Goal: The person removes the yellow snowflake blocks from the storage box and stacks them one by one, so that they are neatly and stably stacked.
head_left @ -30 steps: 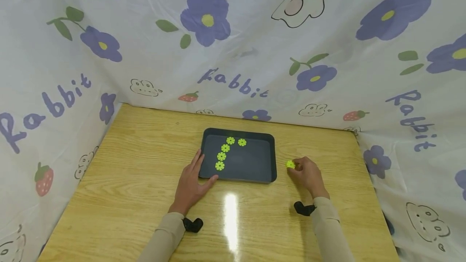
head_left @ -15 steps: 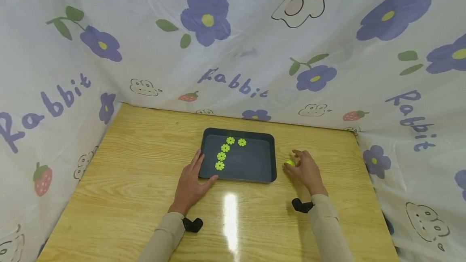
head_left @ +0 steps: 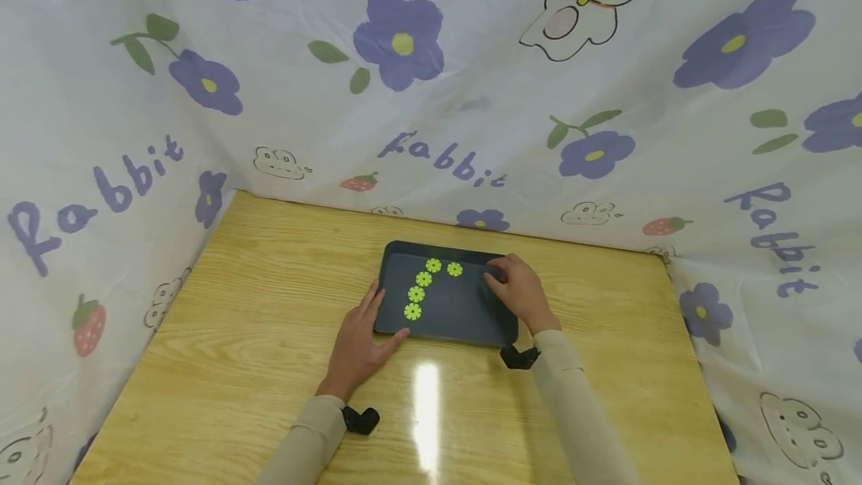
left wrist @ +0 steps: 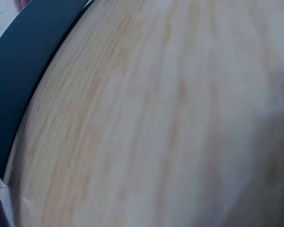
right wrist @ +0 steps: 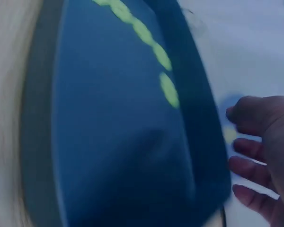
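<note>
A shallow dark tray lies on the wooden table, with several flat yellow-green notched discs inside it. Most form a slanted line towards the left; one sits apart near the back wall. My left hand rests at the tray's near left corner, fingers along the left side and thumb at the front rim. Over the tray's right end hovers my right hand, fingers bent loosely, thumb apart from the forefinger. No disc shows between its fingers in the head or right wrist view.
Flower-and-rabbit printed cloth closes off the back and both sides of the table. A dark wrist camera sits at the left wrist, another at the right, near the tray's front right corner.
My right hand pinched a disc right of the tray, then loosened its fingers there and moved left over the tray's right end. That disc is now out of sight. The left hand stays at the tray.
</note>
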A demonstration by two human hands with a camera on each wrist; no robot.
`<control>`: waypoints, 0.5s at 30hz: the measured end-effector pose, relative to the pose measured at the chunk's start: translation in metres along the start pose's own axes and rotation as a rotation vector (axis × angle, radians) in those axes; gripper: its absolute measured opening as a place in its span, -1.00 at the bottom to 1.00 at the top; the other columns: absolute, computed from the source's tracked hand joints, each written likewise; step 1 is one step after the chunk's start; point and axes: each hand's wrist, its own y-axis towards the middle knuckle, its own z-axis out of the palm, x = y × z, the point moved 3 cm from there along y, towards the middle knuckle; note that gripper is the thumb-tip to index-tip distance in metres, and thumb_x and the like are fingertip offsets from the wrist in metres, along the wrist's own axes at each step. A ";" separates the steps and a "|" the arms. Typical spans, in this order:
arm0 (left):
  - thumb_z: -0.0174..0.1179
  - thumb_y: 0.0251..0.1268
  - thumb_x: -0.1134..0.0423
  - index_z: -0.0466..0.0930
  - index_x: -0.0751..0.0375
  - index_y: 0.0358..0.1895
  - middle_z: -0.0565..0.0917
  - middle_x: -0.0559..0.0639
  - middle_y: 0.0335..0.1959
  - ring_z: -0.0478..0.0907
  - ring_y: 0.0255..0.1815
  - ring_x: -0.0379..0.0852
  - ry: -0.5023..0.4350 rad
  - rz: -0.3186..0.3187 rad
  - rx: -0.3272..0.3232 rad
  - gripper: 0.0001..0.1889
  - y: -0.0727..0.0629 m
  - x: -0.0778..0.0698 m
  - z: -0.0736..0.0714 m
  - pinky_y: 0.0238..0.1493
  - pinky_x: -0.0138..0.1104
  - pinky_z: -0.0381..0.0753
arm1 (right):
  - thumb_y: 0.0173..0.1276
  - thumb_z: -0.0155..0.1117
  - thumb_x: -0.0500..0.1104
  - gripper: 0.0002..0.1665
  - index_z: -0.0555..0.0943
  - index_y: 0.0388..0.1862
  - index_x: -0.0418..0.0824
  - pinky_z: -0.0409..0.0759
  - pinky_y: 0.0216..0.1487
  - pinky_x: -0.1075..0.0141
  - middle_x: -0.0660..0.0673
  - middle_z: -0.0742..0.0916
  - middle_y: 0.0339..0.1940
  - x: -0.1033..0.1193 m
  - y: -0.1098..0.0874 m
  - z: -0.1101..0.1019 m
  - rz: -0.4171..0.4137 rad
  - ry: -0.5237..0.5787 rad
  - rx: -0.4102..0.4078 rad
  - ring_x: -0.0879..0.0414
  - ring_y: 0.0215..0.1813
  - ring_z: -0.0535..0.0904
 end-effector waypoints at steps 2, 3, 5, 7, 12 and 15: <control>0.27 0.36 -0.29 0.18 0.23 0.63 0.01 -0.08 0.71 0.30 0.52 0.25 0.003 0.002 0.004 -0.04 0.000 0.000 0.002 0.44 0.23 0.31 | 0.50 0.36 -0.10 -0.56 0.68 0.24 -0.30 0.69 -0.04 -0.04 -0.26 0.70 0.04 0.007 0.007 0.016 0.003 -0.023 0.098 -0.09 -0.09 0.67; 0.26 0.37 -0.30 0.18 0.23 0.63 0.00 -0.10 0.71 0.29 0.53 0.23 0.003 -0.002 0.008 -0.04 -0.001 0.000 0.003 0.45 0.22 0.30 | 0.51 0.35 -0.09 -0.53 0.65 0.29 -0.29 0.67 0.04 -0.07 -0.26 0.70 0.09 0.010 0.009 0.024 0.009 -0.034 0.142 -0.12 -0.01 0.68; 0.24 0.37 -0.32 0.19 0.23 0.63 -0.02 -0.12 0.72 0.28 0.54 0.23 0.003 -0.008 0.019 -0.04 -0.001 -0.001 0.005 0.46 0.21 0.29 | 0.54 0.31 -0.05 -0.44 0.56 0.42 -0.25 0.65 0.14 -0.11 -0.30 0.66 0.19 0.014 0.013 0.038 0.028 -0.066 0.221 -0.16 0.12 0.66; 0.23 0.37 -0.34 0.19 0.21 0.63 -0.03 -0.15 0.72 0.27 0.55 0.21 0.000 -0.018 0.027 -0.03 -0.002 -0.001 0.006 0.48 0.19 0.28 | 0.57 0.27 -0.02 -0.39 0.49 0.49 -0.23 0.65 0.13 -0.12 -0.34 0.62 0.23 0.017 0.015 0.049 0.046 -0.094 0.259 -0.19 0.12 0.66; 0.21 0.37 -0.37 0.17 0.16 0.65 -0.07 -0.20 0.72 0.26 0.56 0.19 0.003 -0.029 0.034 -0.03 -0.001 0.000 0.005 0.50 0.17 0.26 | 0.58 0.26 -0.04 -0.46 0.56 0.42 -0.24 0.70 -0.06 -0.07 -0.32 0.59 0.08 0.025 0.018 0.055 0.064 -0.150 0.244 -0.13 -0.12 0.68; 0.22 0.36 -0.36 0.17 0.18 0.64 -0.05 -0.16 0.72 0.28 0.54 0.22 0.019 -0.017 0.017 -0.03 0.000 0.003 0.000 0.48 0.19 0.29 | 0.55 0.30 -0.05 -0.53 0.64 0.33 -0.21 0.70 0.02 -0.09 -0.27 0.62 0.11 0.029 0.021 0.053 0.050 -0.163 0.229 -0.14 -0.02 0.69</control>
